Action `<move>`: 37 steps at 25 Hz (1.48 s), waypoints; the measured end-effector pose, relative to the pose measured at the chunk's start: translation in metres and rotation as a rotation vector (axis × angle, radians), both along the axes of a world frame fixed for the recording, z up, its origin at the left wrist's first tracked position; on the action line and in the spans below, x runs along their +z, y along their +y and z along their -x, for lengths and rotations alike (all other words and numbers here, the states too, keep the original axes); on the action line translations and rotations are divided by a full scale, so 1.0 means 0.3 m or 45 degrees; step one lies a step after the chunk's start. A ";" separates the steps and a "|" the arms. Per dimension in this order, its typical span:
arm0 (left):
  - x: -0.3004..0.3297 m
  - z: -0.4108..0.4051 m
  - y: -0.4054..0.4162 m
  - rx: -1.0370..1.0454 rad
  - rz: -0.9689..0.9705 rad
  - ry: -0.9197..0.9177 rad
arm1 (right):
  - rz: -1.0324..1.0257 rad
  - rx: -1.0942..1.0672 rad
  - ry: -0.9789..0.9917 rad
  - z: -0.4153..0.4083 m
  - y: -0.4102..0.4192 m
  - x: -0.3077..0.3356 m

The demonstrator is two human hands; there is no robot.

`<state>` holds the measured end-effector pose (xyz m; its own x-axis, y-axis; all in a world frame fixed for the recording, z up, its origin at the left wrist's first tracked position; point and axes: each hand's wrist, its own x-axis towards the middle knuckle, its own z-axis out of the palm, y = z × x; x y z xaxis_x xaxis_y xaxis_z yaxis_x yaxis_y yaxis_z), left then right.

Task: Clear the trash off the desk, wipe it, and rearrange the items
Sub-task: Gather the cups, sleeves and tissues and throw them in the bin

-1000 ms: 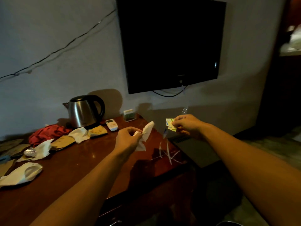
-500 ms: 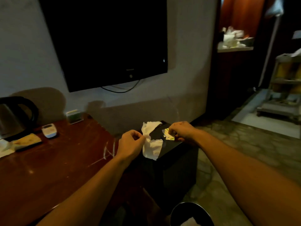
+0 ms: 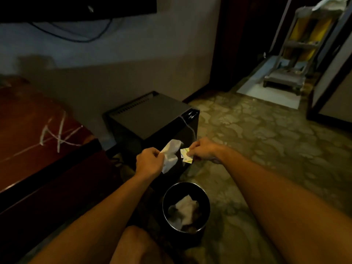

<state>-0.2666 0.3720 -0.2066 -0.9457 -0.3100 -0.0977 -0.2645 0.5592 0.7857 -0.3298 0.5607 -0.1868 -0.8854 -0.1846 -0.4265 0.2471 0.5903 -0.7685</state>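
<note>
Left hand (image 3: 150,161), reaching forward from the lower left, has its fingers curled and pinching a crumpled white tissue (image 3: 170,155), which hangs down from the fingertips. Just to its right, the right hand (image 3: 202,150) pinches a small yellow and white packet (image 3: 185,155) between thumb and fingers. The two hands are close together, and both bits of trash are held in the air in front of a low black cabinet (image 3: 152,119)

At far left, only the near corner of the dark red wooden desk (image 3: 34,130) shows, with pale scratch marks on its top. A second ago the view faced the desk squarely, with a kettle, a red cloth and more tissues spread along it; half a second ago the view had swung right, with the hands over the black cabinet. Now the view has turned further right and tipped down, and the hands have come away from the desk altogether

Below the hands, on the patterned floor, stands a round black bin (image 3: 185,206) with crumpled white paper already inside. The hands appear to be a little beyond its rim, not directly above it

This likely means the trash-clearing step is under way: two pieces are nearly at the bin. They probably need bringing back over the opening before release, since light paper could drift past the rim. More trash seemingly remains on the desk, so wiping and rearranging are yet to come
</note>
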 end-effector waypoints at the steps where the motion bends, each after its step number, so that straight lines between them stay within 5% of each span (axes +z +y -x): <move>1: -0.051 0.002 0.001 -0.004 -0.015 -0.034 | -0.043 0.011 -0.011 0.003 0.006 -0.063; 11: -0.461 0.037 -0.005 0.075 0.057 -0.348 | -0.370 0.123 -0.330 -0.013 -0.003 -0.590; 17: -0.583 0.050 0.031 -0.054 0.103 -0.580 | -0.726 0.372 -0.297 -0.005 0.026 -0.697; 25: -0.546 0.078 0.097 -0.423 0.156 -0.694 | -0.596 0.327 -0.168 0.093 0.022 -0.577; 37: -0.033 0.021 0.018 -0.676 0.905 -0.454 | -0.809 0.700 0.159 0.002 -0.001 -0.014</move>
